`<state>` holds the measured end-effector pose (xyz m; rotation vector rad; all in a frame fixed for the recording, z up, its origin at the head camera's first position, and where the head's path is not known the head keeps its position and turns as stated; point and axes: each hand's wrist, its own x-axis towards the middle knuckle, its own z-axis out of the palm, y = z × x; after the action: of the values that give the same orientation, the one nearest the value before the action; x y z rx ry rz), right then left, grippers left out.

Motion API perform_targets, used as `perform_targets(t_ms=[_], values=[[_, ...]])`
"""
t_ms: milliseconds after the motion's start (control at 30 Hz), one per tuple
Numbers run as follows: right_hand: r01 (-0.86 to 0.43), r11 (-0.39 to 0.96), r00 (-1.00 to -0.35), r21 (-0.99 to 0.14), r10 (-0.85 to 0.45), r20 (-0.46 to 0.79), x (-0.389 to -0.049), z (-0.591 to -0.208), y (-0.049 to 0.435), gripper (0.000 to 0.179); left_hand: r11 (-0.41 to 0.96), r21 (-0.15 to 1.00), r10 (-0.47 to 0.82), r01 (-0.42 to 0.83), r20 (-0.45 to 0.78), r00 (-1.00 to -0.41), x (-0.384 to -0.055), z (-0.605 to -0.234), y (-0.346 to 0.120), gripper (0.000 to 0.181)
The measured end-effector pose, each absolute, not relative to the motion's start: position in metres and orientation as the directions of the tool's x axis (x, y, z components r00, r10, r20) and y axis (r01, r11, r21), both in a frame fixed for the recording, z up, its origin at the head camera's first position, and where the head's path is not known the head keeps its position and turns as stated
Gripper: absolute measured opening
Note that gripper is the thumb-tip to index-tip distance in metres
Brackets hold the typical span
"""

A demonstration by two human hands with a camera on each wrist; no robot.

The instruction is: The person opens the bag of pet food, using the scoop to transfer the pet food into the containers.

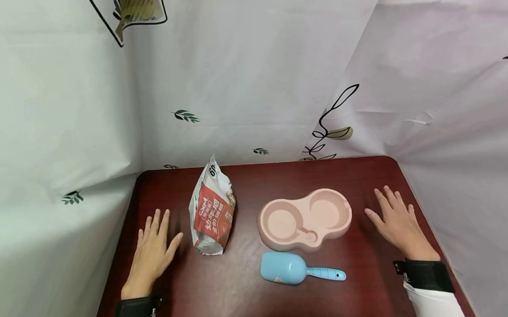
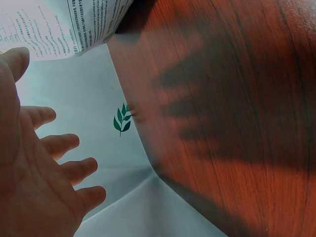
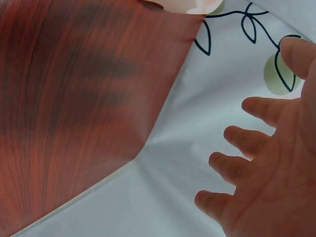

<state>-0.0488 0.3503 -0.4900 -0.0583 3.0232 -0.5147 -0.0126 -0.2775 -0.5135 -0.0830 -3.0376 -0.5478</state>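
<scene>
My left hand (image 1: 150,257) is over the left side of the table with its fingers spread and nothing in it. Nearest to it stands a white and red printed bag (image 1: 214,211), upright with a peaked top; its printed side (image 2: 47,29) shows in the left wrist view. On the right side, my right hand (image 1: 401,228) has straight, spread fingers and holds nothing. Between the bag and that hand sits a pink double-bowl pet feeder (image 1: 305,212), its edge (image 3: 190,5) just visible in the right wrist view. In front of the feeder lies a light blue scoop (image 1: 285,268), handle pointing right.
The dark red wood-grain table (image 1: 225,299) has rounded far corners. White cloth (image 1: 251,74) with leaf prints hangs behind it and along both sides. Dark bands circle both wrists.
</scene>
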Motion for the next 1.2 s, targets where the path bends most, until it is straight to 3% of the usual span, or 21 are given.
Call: perform_targets(t_ms=[1200], values=[[-0.365,0.856,-0.93,-0.366,-0.353,0.102,-0.089,-0.458,0.223,0.07,0.894,0.392,0.129,0.215,0.234,-0.964,-0.051,-0.457,-0.245,0.057]])
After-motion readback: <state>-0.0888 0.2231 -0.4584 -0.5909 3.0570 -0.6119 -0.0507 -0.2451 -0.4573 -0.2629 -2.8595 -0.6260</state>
